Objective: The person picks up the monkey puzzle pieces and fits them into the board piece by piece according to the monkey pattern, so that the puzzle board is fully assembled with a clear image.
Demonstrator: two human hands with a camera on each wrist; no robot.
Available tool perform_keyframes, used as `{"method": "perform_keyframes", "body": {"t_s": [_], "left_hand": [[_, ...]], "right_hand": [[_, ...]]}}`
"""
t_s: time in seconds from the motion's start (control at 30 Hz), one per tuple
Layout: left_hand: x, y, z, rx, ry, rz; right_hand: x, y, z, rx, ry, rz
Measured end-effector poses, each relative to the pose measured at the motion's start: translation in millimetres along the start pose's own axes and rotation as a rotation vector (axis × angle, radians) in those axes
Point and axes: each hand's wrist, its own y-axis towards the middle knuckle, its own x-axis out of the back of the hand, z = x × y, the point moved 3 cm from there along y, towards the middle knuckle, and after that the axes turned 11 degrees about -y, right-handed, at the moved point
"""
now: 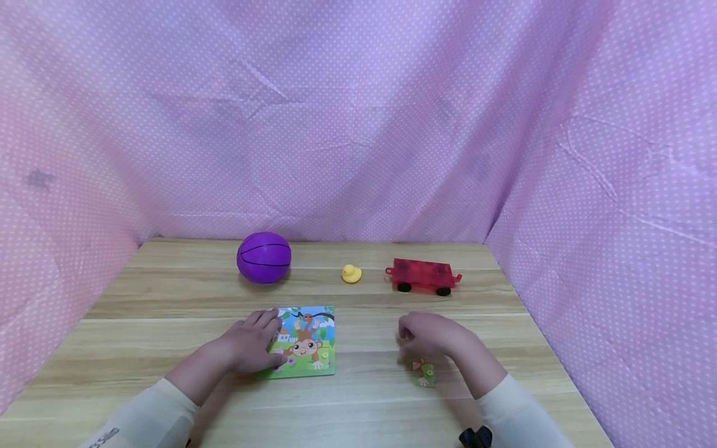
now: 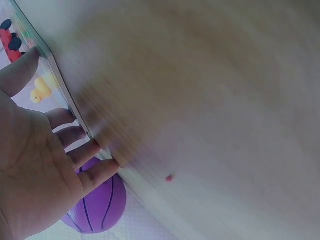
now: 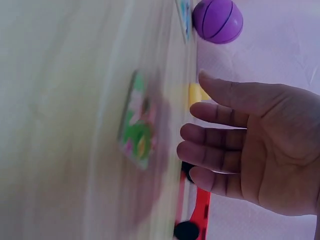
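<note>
A monkey jigsaw puzzle (image 1: 307, 342) lies flat on the wooden table. My left hand (image 1: 253, 343) rests on its left side, thumb and fingers spread along the edge; the left wrist view shows these fingers (image 2: 102, 172) fairly straight. To the right, a loose puzzle piece (image 1: 425, 375) with green ground and a flower lies on the table. Just beyond the piece hovers my right hand (image 1: 437, 336). In the right wrist view its fingers (image 3: 215, 155) are loosely bent, nothing between them and the thumb, and the piece (image 3: 137, 125) is apart from them, slightly blurred.
A purple ball (image 1: 264, 257), a small yellow duck (image 1: 351, 274) and a red toy wagon (image 1: 424, 275) with black wheels stand in a row along the back of the table (image 1: 168, 274). Pink dotted cloth (image 1: 336, 124) hangs behind and at both sides.
</note>
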Motion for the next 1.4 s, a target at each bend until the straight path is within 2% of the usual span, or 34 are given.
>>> {"method": "perform_keyframes", "body": {"t_s": [0.2, 0.4, 0.7, 1.0, 1.2, 1.4], "left_hand": [[-0.1, -0.8, -0.6, 0.007, -0.006, 0.003], [0.2, -1.4, -1.8, 0.003, -0.003, -0.002], [-0.2, -2.0, -1.5, -0.014, 0.007, -0.011], [-2.4, -0.5, 1.0, 0.002, -0.001, -0.009], [-2.4, -0.9, 0.9, -0.001, -0.001, -0.011], [-1.5, -2.0, -0.9, -0.004, -0.013, -0.011]], "right_hand": [[-10.8, -11.3, -12.1, -0.065, 0.009, 0.111], [-17.9, -17.6, -12.2, -0.06, 0.001, 0.142], [-22.4, -16.4, -8.4, -0.027, -0.101, 0.076], [-22.2, -1.5, -5.4, -0.002, -0.048, 0.011], [-21.9, 8.7, 1.1, 0.043, -0.077, -0.069], [-18.8, 16.1, 7.2, 0.044, -0.044, -0.059]]}}
